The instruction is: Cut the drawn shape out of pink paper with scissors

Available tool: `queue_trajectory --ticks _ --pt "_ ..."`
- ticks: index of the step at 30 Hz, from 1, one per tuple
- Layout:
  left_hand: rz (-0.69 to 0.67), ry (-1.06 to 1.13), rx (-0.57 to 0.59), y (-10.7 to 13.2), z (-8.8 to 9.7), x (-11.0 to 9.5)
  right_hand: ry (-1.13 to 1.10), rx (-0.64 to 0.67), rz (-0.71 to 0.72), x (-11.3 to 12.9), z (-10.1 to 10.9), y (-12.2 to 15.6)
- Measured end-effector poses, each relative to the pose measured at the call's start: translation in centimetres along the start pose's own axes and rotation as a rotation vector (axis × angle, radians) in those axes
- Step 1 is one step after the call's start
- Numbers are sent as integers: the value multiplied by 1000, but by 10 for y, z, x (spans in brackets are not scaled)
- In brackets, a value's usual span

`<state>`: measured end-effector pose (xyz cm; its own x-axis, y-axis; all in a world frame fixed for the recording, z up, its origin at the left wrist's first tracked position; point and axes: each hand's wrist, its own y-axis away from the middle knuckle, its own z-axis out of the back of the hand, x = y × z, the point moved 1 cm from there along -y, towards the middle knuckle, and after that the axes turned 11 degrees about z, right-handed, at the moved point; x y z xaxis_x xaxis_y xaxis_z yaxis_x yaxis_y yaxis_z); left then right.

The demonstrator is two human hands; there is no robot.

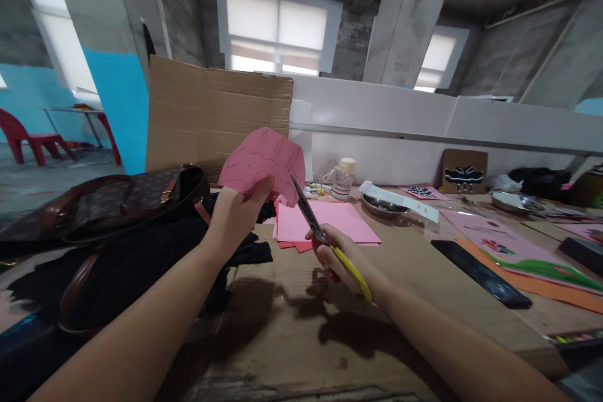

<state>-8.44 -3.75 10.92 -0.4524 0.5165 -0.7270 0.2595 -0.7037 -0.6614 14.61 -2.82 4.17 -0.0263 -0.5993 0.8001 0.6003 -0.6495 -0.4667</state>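
Head view: your left hand (235,213) clamps its fingers on the pink cutout (261,163); your right hand (336,260) has fingers closed through the scissors (306,208). Handbag (122,201) left of pink sheet stack (348,220), bottle (343,179) behind it.

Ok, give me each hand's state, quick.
Left hand: closed, holding a pink paper piece.
Right hand: closed on yellow-handled scissors, blades at the paper's edge.

Dim interior, backlit by blown-out windows (277,25).
I see daylight entering from ahead, glaring white behind the blinds; the left hand (235,213) and right hand (336,257) throw soft dark shadows toward me across the bench (414,276). The pillar (405,12) and back wall (179,6) bow at the wide-angle edges, and the near corners go soft.
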Motion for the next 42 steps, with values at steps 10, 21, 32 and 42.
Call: queue_trajectory --ticks 10,21,32,42 --pt "-28 58 14 2 -2 -2 14 44 9 3 -1 1" --pt "49 63 37 6 -3 -9 -55 -17 -34 5 -2 0" --pt "34 93 45 4 -1 -6 -9 -5 -40 5 -1 -1" --pt "14 -26 -7 4 1 -11 -17 -31 -33 5 -1 -1"
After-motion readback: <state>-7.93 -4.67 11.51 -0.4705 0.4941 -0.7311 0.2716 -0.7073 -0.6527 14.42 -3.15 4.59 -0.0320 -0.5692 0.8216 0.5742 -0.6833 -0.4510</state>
